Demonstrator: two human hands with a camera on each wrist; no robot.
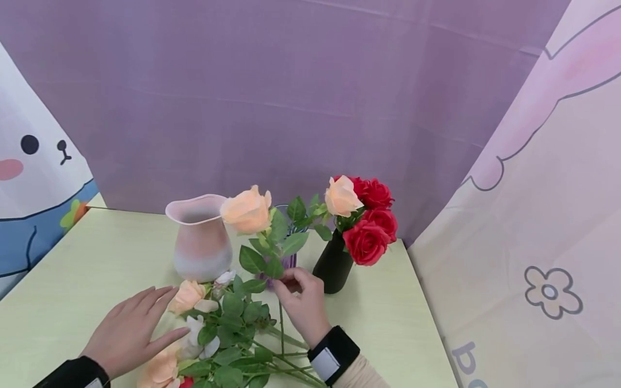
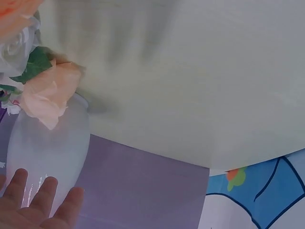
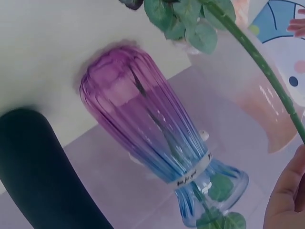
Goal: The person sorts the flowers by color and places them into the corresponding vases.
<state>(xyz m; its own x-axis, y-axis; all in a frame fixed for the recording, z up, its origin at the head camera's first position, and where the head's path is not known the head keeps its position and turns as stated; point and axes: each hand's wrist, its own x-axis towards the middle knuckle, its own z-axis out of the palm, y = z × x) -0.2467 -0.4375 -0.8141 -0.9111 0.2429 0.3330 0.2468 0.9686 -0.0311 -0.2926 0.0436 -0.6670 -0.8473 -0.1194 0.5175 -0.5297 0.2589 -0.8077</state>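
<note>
On the table: your two hands are working a heap of fake flowers in front of three vases
Right hand (image 1: 303, 302): you've got the stem of a peach rose (image 1: 247, 211) pinched between thumb and fingertips, fingers curled in tight on it
Peach rose: bloom is up in the air, between the pink vase (image 1: 200, 237) and the purple vase (image 3: 157, 138), and the stem (image 3: 257, 67) runs down through your pinch toward the table
Left hand (image 1: 128, 328): flat and relaxed, fingers straight and a bit spread, fingertips right at the loose flowers (image 1: 213, 334), not gripping anything
Loose flowers: peach and white blooms with loads of green leaves, lying on the table between your two hands
Purple vase: ribbed glass, purple fading to blue, mostly hidden behind the rose leaves from the head view; the right wrist view shows it well, with a stem already inside
Black vase (image 1: 333, 264): just right of your right hand, holding red roses (image 1: 371, 226) plus one peach one
Table (image 1: 73, 269): pale yellow-green top
Backdrop: purple cloth behind, cartoon bunny curtains either side
</note>
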